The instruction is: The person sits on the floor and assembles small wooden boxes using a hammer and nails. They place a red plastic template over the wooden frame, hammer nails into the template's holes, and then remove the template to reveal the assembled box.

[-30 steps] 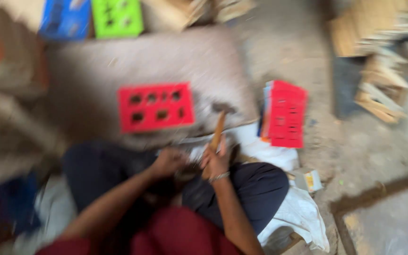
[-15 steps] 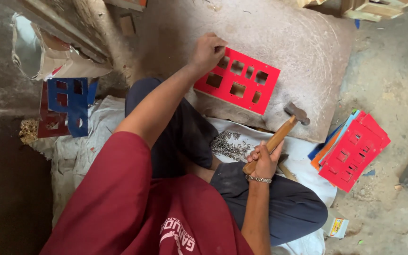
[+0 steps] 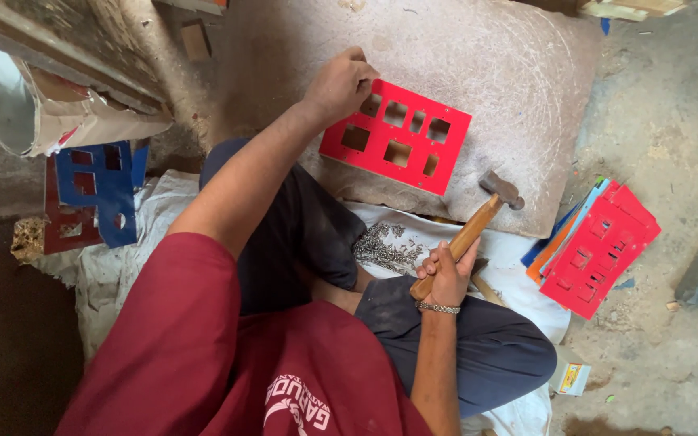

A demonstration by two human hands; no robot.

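— Where is the red panel?
— Upper centre of the frame, lying flat on the grey stone slab, its rectangular cut-outs facing up.

— And the left hand?
— Its grip rests on the panel's upper left corner, fingers curled down onto the edge.

— The right hand?
— Lower centre, grip wrapped tight round the wooden handle of a hammer; the metal head points up-right, just over the slab's lower edge.

— Anything nearby?
— A heap of small nails on the white cloth between the knees, a stack of red panels at right, blue and red panels at left.
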